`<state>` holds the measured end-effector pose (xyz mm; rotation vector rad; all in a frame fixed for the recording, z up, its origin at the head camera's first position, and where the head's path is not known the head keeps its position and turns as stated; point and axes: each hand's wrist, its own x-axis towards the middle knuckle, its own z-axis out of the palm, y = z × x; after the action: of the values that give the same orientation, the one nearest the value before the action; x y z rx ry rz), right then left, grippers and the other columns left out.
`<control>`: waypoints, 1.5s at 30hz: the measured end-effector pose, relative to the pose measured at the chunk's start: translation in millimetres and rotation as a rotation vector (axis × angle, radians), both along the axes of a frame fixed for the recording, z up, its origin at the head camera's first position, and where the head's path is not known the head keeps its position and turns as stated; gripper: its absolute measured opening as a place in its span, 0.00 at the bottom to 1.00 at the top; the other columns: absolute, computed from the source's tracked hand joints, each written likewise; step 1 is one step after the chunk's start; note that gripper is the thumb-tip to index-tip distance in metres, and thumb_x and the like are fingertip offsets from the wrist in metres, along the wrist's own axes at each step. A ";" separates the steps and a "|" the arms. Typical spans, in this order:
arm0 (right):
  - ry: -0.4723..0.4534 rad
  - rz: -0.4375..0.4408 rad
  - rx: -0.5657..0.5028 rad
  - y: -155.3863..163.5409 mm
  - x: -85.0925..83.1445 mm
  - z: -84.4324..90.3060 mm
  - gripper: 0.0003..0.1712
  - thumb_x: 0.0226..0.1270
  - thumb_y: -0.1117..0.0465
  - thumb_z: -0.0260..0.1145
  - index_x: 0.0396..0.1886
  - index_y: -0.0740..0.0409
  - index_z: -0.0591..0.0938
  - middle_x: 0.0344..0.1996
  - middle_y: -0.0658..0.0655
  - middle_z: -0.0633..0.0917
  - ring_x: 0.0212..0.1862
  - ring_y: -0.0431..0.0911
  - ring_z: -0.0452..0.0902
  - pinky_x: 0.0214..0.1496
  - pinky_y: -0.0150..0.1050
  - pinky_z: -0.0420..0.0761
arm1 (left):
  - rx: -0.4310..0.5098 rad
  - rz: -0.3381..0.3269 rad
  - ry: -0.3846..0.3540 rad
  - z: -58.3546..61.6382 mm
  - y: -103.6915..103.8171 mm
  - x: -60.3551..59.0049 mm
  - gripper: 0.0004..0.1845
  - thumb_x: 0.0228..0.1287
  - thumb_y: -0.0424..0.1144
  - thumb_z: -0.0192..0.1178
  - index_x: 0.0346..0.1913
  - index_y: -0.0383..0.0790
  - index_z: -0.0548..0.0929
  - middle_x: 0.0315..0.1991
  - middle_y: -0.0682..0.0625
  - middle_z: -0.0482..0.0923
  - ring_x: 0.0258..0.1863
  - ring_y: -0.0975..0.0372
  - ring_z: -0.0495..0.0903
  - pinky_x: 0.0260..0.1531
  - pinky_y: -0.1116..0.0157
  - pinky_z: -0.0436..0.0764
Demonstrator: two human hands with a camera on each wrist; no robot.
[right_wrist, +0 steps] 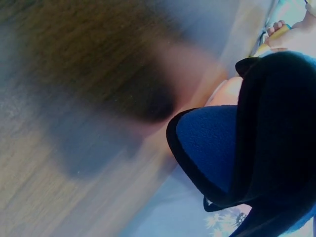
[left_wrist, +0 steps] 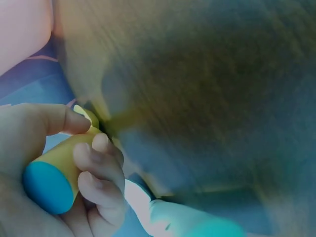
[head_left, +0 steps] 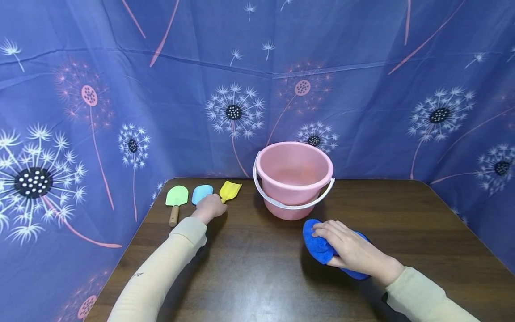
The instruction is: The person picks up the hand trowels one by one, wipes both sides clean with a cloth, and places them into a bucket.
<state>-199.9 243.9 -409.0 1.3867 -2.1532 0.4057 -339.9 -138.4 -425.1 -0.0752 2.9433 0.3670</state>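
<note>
At the back-left of the counter, the left hand curls round the yellow shovel handle, best gripped firmly, while the right hand lies spread, flat on the blue cloth before the pink bucket.

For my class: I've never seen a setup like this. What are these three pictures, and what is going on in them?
There is no machine: a person wears three cameras. The head view looks down at a dark wooden table. On it stand a pink bucket and three toy shovels: green, blue, yellow. The left wrist view, blurred, shows the left hand with its grip closed round the yellow shovel's handle. The right hand lies on a blue cloth; its wrist view shows that cloth close up, but not whether the fingers clasp it.
</note>
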 end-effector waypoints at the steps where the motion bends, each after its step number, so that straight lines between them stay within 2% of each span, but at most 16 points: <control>1: 0.001 0.002 -0.001 0.3 0.2 -0.3 0.25 0.70 0.45 0.48 0.53 0.60 0.75 0.52 0.55 0.77 0.51 0.45 0.71 0.61 0.29 0.59 | -0.004 0.001 -0.010 0.5 0.1 -0.3 0.15 0.60 0.47 0.56 0.35 0.36 0.76 0.25 0.46 0.73 0.23 0.56 0.73 0.21 0.62 0.70; 6: 0.009 0.004 -0.002 1.5 1.0 -2.9 0.26 0.70 0.46 0.46 0.51 0.61 0.75 0.52 0.56 0.78 0.51 0.46 0.71 0.63 0.28 0.56 | -0.012 0.001 -0.051 2.0 -0.8 -1.4 0.14 0.61 0.46 0.55 0.34 0.37 0.77 0.26 0.45 0.74 0.23 0.56 0.76 0.22 0.61 0.72; 11: 0.021 0.000 0.005 -0.1 0.0 -3.8 0.26 0.70 0.46 0.44 0.51 0.61 0.75 0.51 0.56 0.78 0.50 0.46 0.71 0.62 0.30 0.58 | -0.014 0.011 -0.072 6.1 -6.1 -0.2 0.13 0.62 0.46 0.53 0.33 0.38 0.77 0.27 0.45 0.73 0.25 0.56 0.73 0.25 0.60 0.70; 19: 0.010 -0.003 0.005 1.5 -0.3 -1.5 0.26 0.70 0.45 0.47 0.52 0.60 0.75 0.52 0.56 0.78 0.51 0.45 0.71 0.62 0.29 0.58 | -0.033 -0.009 -0.036 22.5 -14.8 8.0 0.14 0.65 0.48 0.55 0.32 0.39 0.76 0.27 0.46 0.73 0.27 0.56 0.73 0.28 0.58 0.72; 23: 0.001 -0.010 0.007 2.5 0.2 -1.5 0.26 0.70 0.44 0.47 0.53 0.59 0.75 0.53 0.55 0.77 0.51 0.45 0.71 0.62 0.28 0.58 | -0.022 -0.027 -0.017 31.7 -21.5 14.4 0.16 0.66 0.50 0.55 0.31 0.40 0.74 0.24 0.47 0.70 0.25 0.56 0.72 0.26 0.59 0.70; 32: 0.005 -0.008 0.010 3.4 0.1 -2.5 0.26 0.70 0.46 0.45 0.53 0.59 0.75 0.52 0.55 0.77 0.50 0.44 0.71 0.61 0.29 0.59 | 0.002 -0.029 0.046 56.4 -33.5 23.5 0.16 0.63 0.48 0.58 0.29 0.37 0.72 0.22 0.47 0.68 0.21 0.56 0.70 0.20 0.61 0.68; 34: 0.004 -0.006 0.010 3.6 0.2 -2.4 0.24 0.69 0.47 0.48 0.53 0.60 0.75 0.52 0.55 0.77 0.50 0.44 0.71 0.61 0.29 0.59 | -0.004 -0.030 0.057 62.1 -34.1 25.3 0.16 0.63 0.48 0.57 0.27 0.38 0.72 0.21 0.48 0.66 0.20 0.57 0.69 0.19 0.61 0.67; 37: 0.000 -0.003 0.010 4.2 0.6 -1.9 0.22 0.63 0.52 0.56 0.52 0.60 0.75 0.52 0.55 0.77 0.50 0.45 0.71 0.61 0.29 0.58 | -0.014 -0.032 0.064 72.8 -33.9 28.9 0.17 0.63 0.48 0.57 0.25 0.39 0.71 0.19 0.49 0.64 0.18 0.58 0.68 0.18 0.62 0.66; 39: 0.000 -0.006 0.011 4.9 1.0 -1.8 0.22 0.62 0.53 0.56 0.52 0.60 0.75 0.52 0.54 0.77 0.50 0.44 0.71 0.61 0.29 0.58 | -0.028 -0.039 0.063 81.5 -33.3 32.1 0.18 0.64 0.49 0.56 0.24 0.39 0.71 0.19 0.49 0.64 0.18 0.59 0.67 0.17 0.62 0.66; 44: -0.003 -0.026 0.013 6.9 1.8 -1.1 0.25 0.70 0.45 0.47 0.53 0.59 0.75 0.53 0.53 0.77 0.51 0.44 0.70 0.61 0.28 0.59 | -0.038 -0.058 0.059 106.0 -30.2 41.3 0.18 0.65 0.49 0.56 0.25 0.39 0.73 0.18 0.50 0.65 0.18 0.59 0.67 0.18 0.63 0.66; 45: -0.007 -0.027 0.013 7.2 1.9 -0.8 0.25 0.70 0.45 0.48 0.53 0.59 0.75 0.53 0.53 0.77 0.51 0.44 0.70 0.61 0.28 0.59 | -0.039 -0.063 0.065 110.5 -29.2 43.0 0.17 0.65 0.49 0.56 0.25 0.39 0.74 0.18 0.50 0.66 0.18 0.59 0.67 0.18 0.62 0.66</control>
<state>-198.0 251.2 -409.8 1.3636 -2.1817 0.3871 -297.0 -167.6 -314.6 0.0248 3.0090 0.3094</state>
